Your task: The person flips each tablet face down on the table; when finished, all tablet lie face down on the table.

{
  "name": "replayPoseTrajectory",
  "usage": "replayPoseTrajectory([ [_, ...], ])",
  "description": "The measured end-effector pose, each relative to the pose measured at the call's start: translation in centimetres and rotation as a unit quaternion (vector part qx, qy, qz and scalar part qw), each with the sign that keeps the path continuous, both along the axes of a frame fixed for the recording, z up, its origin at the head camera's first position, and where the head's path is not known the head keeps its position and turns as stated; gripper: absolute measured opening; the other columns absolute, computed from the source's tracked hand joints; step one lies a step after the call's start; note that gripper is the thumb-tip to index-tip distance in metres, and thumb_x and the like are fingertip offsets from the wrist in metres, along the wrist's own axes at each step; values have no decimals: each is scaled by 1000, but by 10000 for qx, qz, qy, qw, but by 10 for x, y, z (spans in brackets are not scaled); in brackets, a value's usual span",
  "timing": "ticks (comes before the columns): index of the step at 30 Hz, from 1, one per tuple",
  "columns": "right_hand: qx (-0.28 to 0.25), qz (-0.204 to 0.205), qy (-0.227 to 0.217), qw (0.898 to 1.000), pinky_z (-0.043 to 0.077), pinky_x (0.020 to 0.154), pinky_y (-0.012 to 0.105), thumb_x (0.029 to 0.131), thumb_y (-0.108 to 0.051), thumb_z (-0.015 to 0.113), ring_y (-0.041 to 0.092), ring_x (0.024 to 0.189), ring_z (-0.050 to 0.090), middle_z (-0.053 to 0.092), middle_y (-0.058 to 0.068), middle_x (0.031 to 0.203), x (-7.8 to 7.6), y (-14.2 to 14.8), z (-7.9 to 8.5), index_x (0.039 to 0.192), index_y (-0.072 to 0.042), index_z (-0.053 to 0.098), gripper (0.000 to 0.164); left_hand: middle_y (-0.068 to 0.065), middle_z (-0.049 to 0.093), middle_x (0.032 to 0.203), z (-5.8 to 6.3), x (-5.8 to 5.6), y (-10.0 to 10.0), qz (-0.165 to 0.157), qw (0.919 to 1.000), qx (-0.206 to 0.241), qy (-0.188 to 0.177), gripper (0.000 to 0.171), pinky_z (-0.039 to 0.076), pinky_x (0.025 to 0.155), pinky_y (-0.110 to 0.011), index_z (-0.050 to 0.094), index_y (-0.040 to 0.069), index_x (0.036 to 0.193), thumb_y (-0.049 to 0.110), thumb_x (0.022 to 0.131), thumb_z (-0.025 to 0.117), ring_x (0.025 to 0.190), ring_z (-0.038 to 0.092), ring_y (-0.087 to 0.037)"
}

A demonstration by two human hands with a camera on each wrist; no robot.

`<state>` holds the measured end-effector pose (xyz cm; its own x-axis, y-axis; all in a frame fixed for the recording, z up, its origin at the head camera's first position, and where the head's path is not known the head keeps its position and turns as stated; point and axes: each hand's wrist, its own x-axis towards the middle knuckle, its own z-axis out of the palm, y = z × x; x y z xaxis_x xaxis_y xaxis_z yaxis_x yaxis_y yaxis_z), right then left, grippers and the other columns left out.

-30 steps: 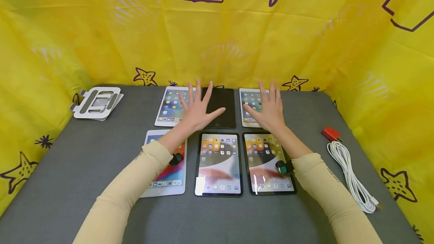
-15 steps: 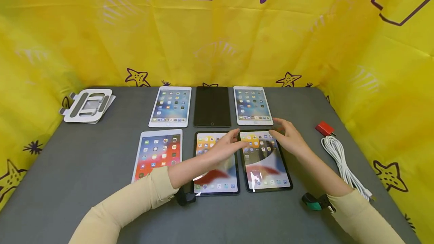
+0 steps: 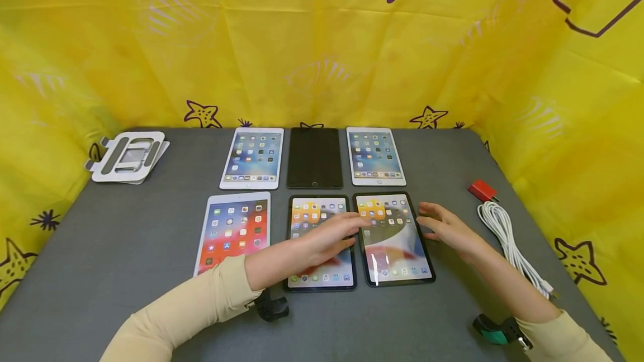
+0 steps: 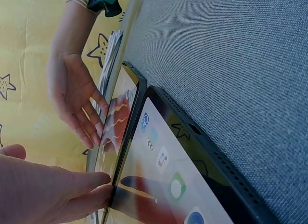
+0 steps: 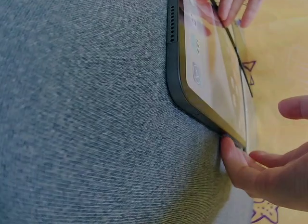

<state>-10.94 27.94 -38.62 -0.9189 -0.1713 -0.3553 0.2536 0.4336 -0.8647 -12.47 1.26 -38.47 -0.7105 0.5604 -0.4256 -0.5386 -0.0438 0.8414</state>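
A black-framed tablet [image 3: 394, 247] with a lit home screen lies flat at the right of the front row. My left hand [image 3: 329, 239] reaches over the middle front tablet [image 3: 322, 281], its fingertips right at the left edge of the right-hand one. In the left wrist view the left fingers [image 4: 96, 180] come down at the gap between both tablets. On the other side my right hand [image 3: 448, 230] is beside the right edge, fingers loosely bent; the right wrist view shows one of its fingertips [image 5: 227, 143] against the tablet's side.
A white tablet [image 3: 233, 225] lies front left. Behind are a white tablet [image 3: 253, 155], a dark-screened black tablet [image 3: 315, 155] and another white tablet [image 3: 375, 155]. A white folding stand [image 3: 132, 156] lies far left. At right are a red charger plug [image 3: 483, 190] and coiled white cable [image 3: 508, 242].
Both hands came back from spread poses over the rear tablets to the right front tablet. Since half a second ago, the right hand has slid down to its right side; the left hand dropped slightly.
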Motion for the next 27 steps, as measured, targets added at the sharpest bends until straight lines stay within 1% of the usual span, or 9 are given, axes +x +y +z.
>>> replayPoseTrajectory([
  [3,-155,17,-160,9998,40,102,56,103,-16,44,48,137,26,18,37,150,-1,0,0,148,14,12,63,-17,40,145,-1,-2,-2,-29,10000,32,-48,49,23,116,-45,46,-8,133,16,93,59,143,23,-36],
  [9,-551,32,-569,9969,34,104,62,102,-19,44,48,138,22,12,34,154,-5,3,4,150,11,8,67,-21,36,149,-5,-6,-4,-72,9999,67,-105,51,23,115,-45,43,-9,136,17,95,57,142,26,-39],
  [12,-672,-59,-613,9958,36,104,60,102,-20,44,46,136,26,12,33,154,-6,5,3,150,10,10,66,-22,36,149,-5,-7,-6,-73,9999,42,-93,49,25,114,-45,43,-8,134,18,95,57,141,29,-38],
  [17,-778,-251,-591,9949,43,100,52,102,-19,43,45,132,31,16,31,154,-6,8,-1,150,10,13,63,-23,36,149,-5,-7,-7,-34,9999,99,-93,47,27,114,-44,45,-9,131,19,95,57,140,31,-38],
  [21,-780,-323,-605,9946,40,100,54,101,-18,44,41,129,33,22,32,150,-7,7,-3,149,11,12,65,-24,35,149,-7,-6,-5,-38,9998,199,-81,47,26,114,-44,43,-12,130,17,95,55,140,31,-38],
  [23,-664,-309,-446,9963,41,100,51,101,-19,47,36,125,39,28,33,147,-9,6,-4,149,11,12,67,-23,35,150,-8,-5,-3,-130,9998,114,27,49,26,114,-43,42,-11,133,17,96,55,140,32,-36],
  [24,-618,-304,-335,9971,43,98,49,101,-19,49,32,122,44,32,33,145,-10,5,-3,149,11,13,68,-21,36,149,-8,-3,-3,-206,9996,-55,164,51,27,114,-43,43,-10,135,18,96,56,139,34,-34],
  [26,-417,-298,-17,9987,49,92,40,100,-18,53,22,111,53,39,35,141,-12,5,-1,149,11,16,68,-16,40,148,-8,-1,-2,-432,9952,-586,659,53,31,112,-44,45,-3,139,23,95,59,136,39,-31],
  [27,-311,-331,135,9989,52,86,35,99,-18,55,17,104,58,44,34,138,-13,6,1,149,10,20,67,-14,43,147,-8,0,-1,-582,9891,-917,996,54,33,111,-44,47,1,141,26,95,60,134,42,-29],
])
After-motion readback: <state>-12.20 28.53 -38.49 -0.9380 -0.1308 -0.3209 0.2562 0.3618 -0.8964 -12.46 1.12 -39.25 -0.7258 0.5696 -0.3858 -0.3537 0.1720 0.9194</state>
